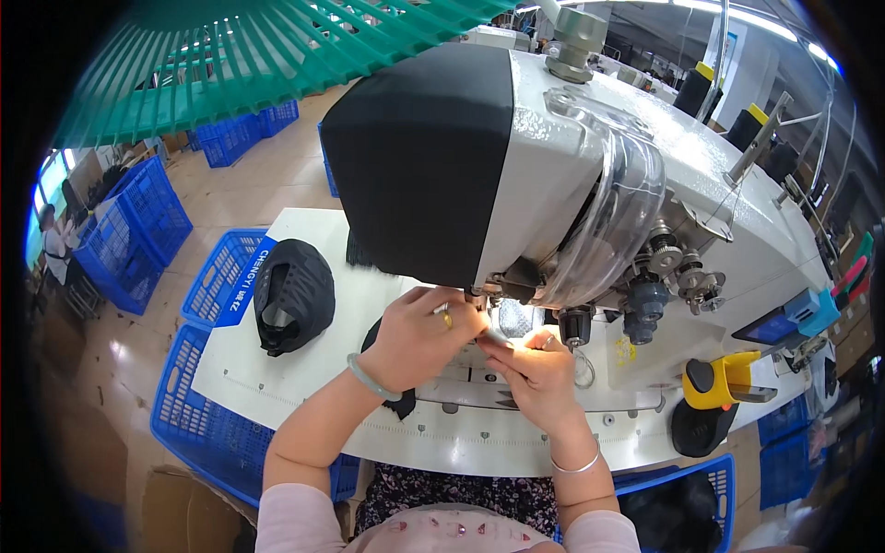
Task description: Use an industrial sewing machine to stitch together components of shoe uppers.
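By the left edge of the white table (244, 369) sits a black cap (312, 284); rightward, a black piece (403, 404) lies partly beneath the left hand (419, 336). Its fingers are bunched under the sewing machine (539, 166), meeting the right hand's (539, 373) pinched fingertips; what either grips, I cannot tell. Near the right edge stands a yellow holder (721, 380).

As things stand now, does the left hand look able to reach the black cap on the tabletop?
Probably yes: the black cap lies left of the left hand on the white tabletop, and the sewing machine does not stand between them.
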`<state>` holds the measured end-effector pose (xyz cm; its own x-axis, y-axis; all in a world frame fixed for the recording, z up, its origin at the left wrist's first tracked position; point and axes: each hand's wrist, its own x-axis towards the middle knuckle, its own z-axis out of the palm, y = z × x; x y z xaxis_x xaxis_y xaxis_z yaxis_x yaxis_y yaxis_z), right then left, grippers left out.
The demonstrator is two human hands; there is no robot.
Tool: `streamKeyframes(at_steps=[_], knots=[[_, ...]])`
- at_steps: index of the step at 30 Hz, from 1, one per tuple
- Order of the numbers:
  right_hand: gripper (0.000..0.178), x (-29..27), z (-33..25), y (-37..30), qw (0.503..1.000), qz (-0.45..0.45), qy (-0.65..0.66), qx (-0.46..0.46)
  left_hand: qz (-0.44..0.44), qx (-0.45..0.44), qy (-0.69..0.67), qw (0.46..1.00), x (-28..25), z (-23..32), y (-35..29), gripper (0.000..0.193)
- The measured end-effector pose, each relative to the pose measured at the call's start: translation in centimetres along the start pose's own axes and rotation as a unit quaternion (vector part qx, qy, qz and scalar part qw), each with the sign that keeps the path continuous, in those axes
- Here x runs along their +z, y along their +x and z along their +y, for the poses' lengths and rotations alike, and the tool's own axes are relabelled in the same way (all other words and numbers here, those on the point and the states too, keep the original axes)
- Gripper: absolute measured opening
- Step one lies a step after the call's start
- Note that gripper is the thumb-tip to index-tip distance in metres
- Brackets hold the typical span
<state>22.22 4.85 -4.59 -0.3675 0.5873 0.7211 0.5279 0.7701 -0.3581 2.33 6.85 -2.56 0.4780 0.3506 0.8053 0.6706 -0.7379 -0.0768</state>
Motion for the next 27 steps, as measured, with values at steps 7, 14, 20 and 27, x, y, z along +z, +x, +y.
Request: streamKeyframes(at_steps=[7, 14, 20, 27], knots=[[0.026, -0.4, 0.0, -0.8, 0.997, -0.048, -0.053, -0.025, -0.038, 0.021, -0.008, 0.999, -1.0, 0.8, -0.6, 0.030], [0.035, -0.9, 0.0, -1.0, 0.990, -0.048, -0.114, -0.073, -0.046, 0.009, -0.008, 0.999, -1.1, 1.5, -0.4, 0.029], [0.030, -0.5, -0.2, -1.0, 0.989, -0.039, -0.122, -0.076, -0.037, 0.004, 0.013, 0.999, -1.0, 1.3, -0.3, 0.034], [0.021, -0.1, 0.3, -1.0, 0.989, -0.010, -0.123, -0.080, -0.033, -0.008, 0.017, 0.999, -0.6, 1.9, -0.1, 0.032]])
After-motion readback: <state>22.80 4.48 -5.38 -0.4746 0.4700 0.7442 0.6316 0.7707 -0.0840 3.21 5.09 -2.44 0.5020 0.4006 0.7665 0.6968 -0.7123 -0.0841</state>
